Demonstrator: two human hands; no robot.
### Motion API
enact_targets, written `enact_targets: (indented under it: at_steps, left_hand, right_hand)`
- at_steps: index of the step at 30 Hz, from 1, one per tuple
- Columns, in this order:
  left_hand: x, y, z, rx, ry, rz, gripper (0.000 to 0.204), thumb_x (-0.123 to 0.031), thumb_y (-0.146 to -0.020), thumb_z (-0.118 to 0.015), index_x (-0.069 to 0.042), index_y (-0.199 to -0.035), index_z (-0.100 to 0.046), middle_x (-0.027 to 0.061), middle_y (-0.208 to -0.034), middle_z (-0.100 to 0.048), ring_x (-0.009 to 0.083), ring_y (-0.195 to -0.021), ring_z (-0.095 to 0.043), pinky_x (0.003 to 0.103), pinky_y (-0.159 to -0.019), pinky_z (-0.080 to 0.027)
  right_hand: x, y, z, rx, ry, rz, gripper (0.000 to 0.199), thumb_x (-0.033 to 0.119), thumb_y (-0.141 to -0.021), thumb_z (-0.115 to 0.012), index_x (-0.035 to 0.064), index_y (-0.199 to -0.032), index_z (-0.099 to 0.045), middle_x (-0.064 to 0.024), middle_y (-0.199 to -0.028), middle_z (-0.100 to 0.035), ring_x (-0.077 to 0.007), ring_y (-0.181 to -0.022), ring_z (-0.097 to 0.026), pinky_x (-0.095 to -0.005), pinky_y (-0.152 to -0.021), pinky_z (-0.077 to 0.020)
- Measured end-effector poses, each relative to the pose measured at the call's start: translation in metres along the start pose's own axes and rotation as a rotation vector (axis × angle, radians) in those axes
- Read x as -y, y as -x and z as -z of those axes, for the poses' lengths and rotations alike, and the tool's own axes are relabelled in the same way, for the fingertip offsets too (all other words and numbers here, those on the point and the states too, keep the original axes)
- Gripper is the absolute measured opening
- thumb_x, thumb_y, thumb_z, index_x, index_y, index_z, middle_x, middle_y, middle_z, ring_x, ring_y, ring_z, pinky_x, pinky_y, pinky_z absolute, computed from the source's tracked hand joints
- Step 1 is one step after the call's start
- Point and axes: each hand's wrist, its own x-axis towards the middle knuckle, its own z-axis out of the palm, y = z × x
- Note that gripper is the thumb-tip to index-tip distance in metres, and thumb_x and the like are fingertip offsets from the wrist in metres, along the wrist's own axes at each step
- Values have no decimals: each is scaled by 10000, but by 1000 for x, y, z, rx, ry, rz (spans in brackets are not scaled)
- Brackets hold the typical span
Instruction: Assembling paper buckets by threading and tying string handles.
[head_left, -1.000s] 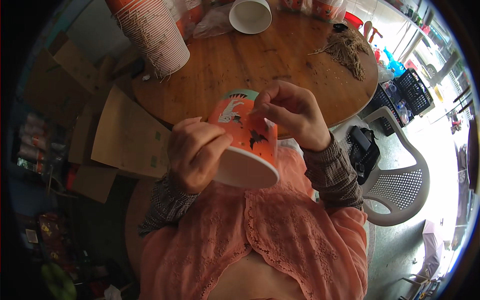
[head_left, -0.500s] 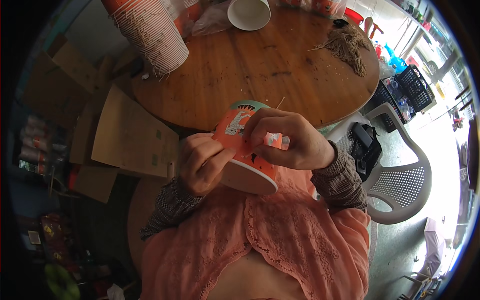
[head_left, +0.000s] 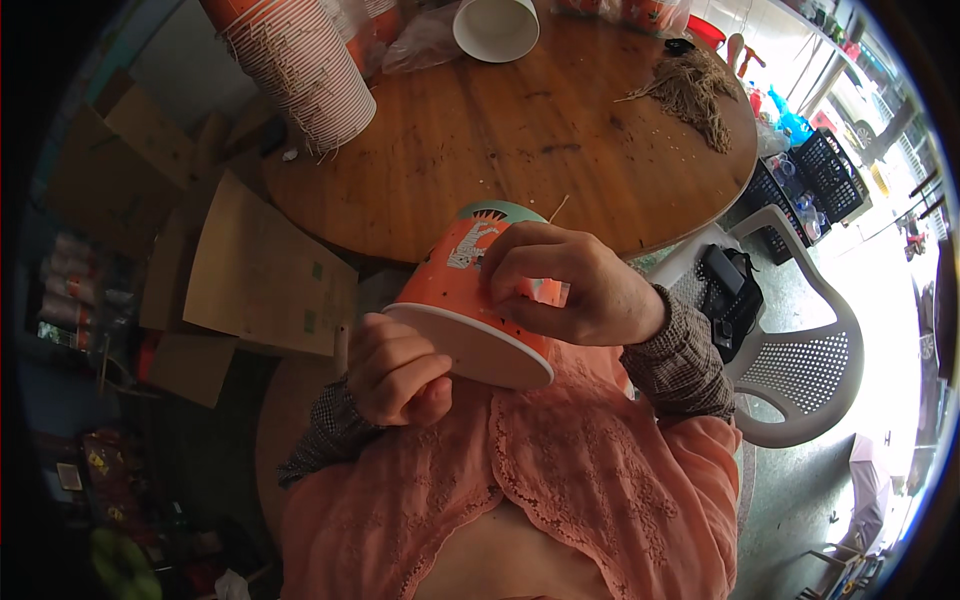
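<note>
An orange paper bucket [head_left: 440, 276] with a white mummy figure and a green band lies tilted in front of my chest, its round white end [head_left: 470, 345] facing me. My right hand [head_left: 570, 285] is closed against its side, thumb and forefinger pinched together; the fingertips are partly hidden. A thin strand of twine [head_left: 560, 207] sticks up behind that hand. My left hand [head_left: 398, 370] is curled closed beside the white rim, at its left. Whatever its fingers may hold does not show.
On the round wooden table [head_left: 480, 140] stand a tall stack of similar buckets [head_left: 300, 75], a white-lined bucket [head_left: 497, 28] and a bundle of twine [head_left: 695, 95]. Cardboard boxes [head_left: 260, 270] are at left. A grey plastic chair [head_left: 800, 370] holding a black bag [head_left: 735, 290] is at right.
My left hand has come off the bucket's orange side and moved down toward me, its fingers curling in. My right hand stays nearly in place on the bucket.
</note>
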Motion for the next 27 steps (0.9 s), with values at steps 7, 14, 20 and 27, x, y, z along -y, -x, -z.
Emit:
enact_targets:
  at_steps: [7, 14, 20, 27]
  left_hand:
    - [-19, -3, -23, 135, 938, 1077, 228, -113, -925, -586, 21, -1108, -562, 89, -931, -644, 150, -752, -657, 268, -670, -532]
    - [-12, -11, -36, -3, 995, 1078, 238, -100, -930, -591, 35, -1127, -578, 103, -1015, -655, 137, -896, -642, 280, -778, -531]
    - [-9, -19, -39, -58, 714, 907, 234, -104, -886, -638, 22, -1083, -624, 75, -1038, -661, 123, -953, -622, 289, -819, -509]
    - [41, -55, -74, -256, 981, 837, 167, -67, -879, -621, 26, -1017, -634, 68, -990, -659, 114, -876, -624, 240, -749, -508]
  right_hand:
    - [0, -4, -8, 4, 101, 32, 134, 0, -768, -683, 36, -885, -629, -102, -963, -600, -269, -927, -588, -353, -821, -480]
    - [6, -1, -6, 13, 154, 45, 147, 3, -763, -686, 46, -890, -624, -100, -962, -600, -274, -912, -587, -359, -801, -481]
    - [20, 1, -2, -62, 158, 32, 242, 133, -775, -751, 21, -936, -609, -119, -1021, -605, -280, -966, -602, -366, -818, -496]
    - [-22, -11, -4, -377, 754, 345, 372, 117, -729, -700, -4, -1053, -564, -153, -1148, -541, -323, -1099, -552, -394, -822, -518]
